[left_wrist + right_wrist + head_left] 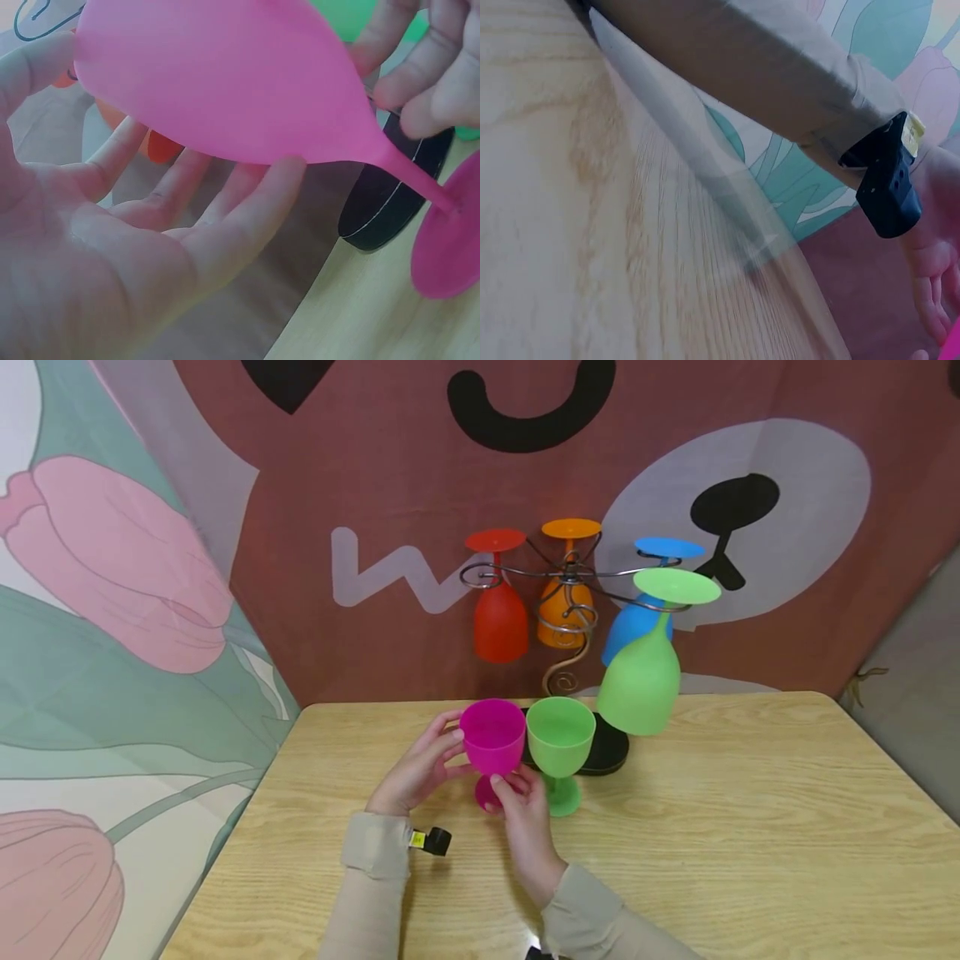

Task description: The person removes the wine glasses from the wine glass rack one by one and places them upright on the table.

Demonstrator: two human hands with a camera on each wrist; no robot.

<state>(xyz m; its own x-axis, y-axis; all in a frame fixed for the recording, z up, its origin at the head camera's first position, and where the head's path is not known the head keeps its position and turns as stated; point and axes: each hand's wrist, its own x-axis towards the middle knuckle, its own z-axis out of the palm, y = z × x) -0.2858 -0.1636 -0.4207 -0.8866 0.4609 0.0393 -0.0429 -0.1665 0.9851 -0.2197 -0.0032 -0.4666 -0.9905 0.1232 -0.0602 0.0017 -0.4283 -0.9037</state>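
A pink goblet (492, 737) stands bowl-up between both hands, near the middle of the table. My left hand (420, 768) holds its bowl from the left, fingers curved along the side; the left wrist view shows them around the pink bowl (225, 82). With thumb in front and fingers behind, my right hand (525, 827) pinches the goblet low, where bowl meets stem. Immediately right of it, a light green goblet (561, 737) stands upright. In the right wrist view only a pink sliver (951, 349) shows, beside the left hand (934, 262).
Behind, a metal rack (573, 572) on a black base (611, 752) carries upside-down goblets: red (501, 622), orange (558, 610), blue (637, 627) and green (641, 681). The wooden table (750, 827) ends at a printed cloth backdrop (390, 477).
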